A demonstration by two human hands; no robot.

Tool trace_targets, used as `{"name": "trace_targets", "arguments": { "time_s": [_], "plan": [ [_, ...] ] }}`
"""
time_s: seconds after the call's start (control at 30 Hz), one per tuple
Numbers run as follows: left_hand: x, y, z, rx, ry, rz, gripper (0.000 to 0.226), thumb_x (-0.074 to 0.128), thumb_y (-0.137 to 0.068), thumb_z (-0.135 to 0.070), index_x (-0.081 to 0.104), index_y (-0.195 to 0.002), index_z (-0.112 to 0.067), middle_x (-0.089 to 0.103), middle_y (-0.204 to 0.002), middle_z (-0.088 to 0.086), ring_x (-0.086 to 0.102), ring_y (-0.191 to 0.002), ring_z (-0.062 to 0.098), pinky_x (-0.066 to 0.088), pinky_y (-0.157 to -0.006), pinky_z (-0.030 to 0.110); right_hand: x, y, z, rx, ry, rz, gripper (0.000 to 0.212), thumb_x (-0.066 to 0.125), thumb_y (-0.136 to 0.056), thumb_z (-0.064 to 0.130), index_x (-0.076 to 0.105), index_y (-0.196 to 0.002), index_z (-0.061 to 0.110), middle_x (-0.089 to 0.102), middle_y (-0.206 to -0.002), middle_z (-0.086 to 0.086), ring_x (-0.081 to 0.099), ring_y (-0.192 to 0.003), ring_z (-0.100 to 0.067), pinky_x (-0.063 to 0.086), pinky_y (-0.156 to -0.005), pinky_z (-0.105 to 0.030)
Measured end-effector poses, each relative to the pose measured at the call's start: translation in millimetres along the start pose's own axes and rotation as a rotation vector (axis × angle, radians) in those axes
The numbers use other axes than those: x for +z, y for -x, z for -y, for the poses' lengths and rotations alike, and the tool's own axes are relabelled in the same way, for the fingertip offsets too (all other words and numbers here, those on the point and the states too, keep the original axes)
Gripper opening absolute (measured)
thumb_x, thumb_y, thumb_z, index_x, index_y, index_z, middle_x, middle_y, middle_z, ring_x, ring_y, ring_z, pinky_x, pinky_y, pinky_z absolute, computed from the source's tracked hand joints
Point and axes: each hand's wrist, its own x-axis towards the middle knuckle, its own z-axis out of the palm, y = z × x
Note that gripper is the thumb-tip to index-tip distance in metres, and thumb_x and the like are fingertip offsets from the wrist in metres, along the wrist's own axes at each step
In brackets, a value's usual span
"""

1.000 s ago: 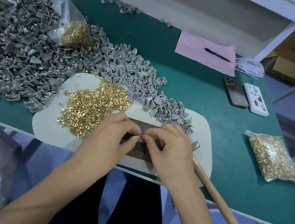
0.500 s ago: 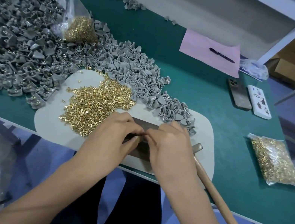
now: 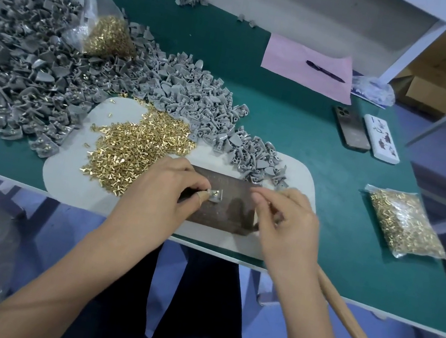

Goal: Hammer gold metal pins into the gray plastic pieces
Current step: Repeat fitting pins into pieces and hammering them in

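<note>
1. The green table (image 3: 254,120) carries a wide heap of gray plastic pieces (image 3: 25,68), running from the far left toward the middle.
2. A pale mat (image 3: 65,179) at the near edge holds a loose pile of gold pins (image 3: 136,147) and a dark metal block (image 3: 226,208), its long axis left to right.
3. A wooden handle (image 3: 351,331) slants off the table's near edge, behind the right wrist.
4. Sealed bags of pins lie at far left (image 3: 106,32) and far right (image 3: 406,222).
5. A pink sheet (image 3: 294,59) bears a pen (image 3: 325,71); two phones (image 3: 351,129) lie beside it. Any writing is too small to read.
6. The left hand (image 3: 162,200) pinches one gray piece (image 3: 215,196) on the block, with gold showing in it.
7. The right hand (image 3: 289,225) hovers just beside it with curled fingers, and whether it grips anything I cannot tell.
</note>
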Motion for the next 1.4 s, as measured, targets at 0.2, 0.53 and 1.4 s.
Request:
{"name": "trace_targets", "arguments": {
  "time_s": [0.2, 0.53, 1.4],
  "plan": [
    [1.7, -2.1, -1.4, -0.006, -0.025, 0.005, 0.005, 0.071, -0.091, -0.028, 0.077, -0.092, -0.028, 0.058, -0.085, -0.014, 0.051, -0.091, 0.012, 0.045, -0.075, 0.034, -34.1, 35.1, -56.2, 0.328, 0.255, 0.099, 0.028, 0.072, -0.09, 0.042, 0.07, -0.114, 0.029, 0.054, -0.102, 0.005, 0.051, -0.104, -0.021, 0.047, -0.084, -0.038],
    [-0.1, -3.6, -1.7, -0.002, -0.082, 0.016, 0.007, 0.07, -0.091, -0.035, 0.076, -0.093, -0.032, 0.057, -0.085, -0.015, 0.049, -0.092, 0.011, 0.048, -0.071, 0.036, -39.9, 22.2, -15.4, 0.264, -0.002, 0.038, 0.027, 0.038, -0.107, 0.04, 0.063, -0.102, 0.032, 0.061, -0.078, 0.009, 0.049, -0.059, -0.011, 0.04, -0.056, -0.029],
    [-4.6, -11.4, -2.3, 0.031, -0.216, 0.012, 0.009, 0.075, -0.085, -0.046, 0.075, -0.092, -0.041, 0.06, -0.081, -0.018, 0.056, -0.088, 0.01, 0.04, -0.062, 0.028, -21.2, 7.4, 24.6, 0.073, 0.081, 0.151, 0.024, 0.046, -0.099, 0.06, 0.061, -0.117, 0.054, 0.061, -0.072, 0.027, 0.05, -0.06, -0.007, 0.042, -0.059, -0.028]
  ]
}}
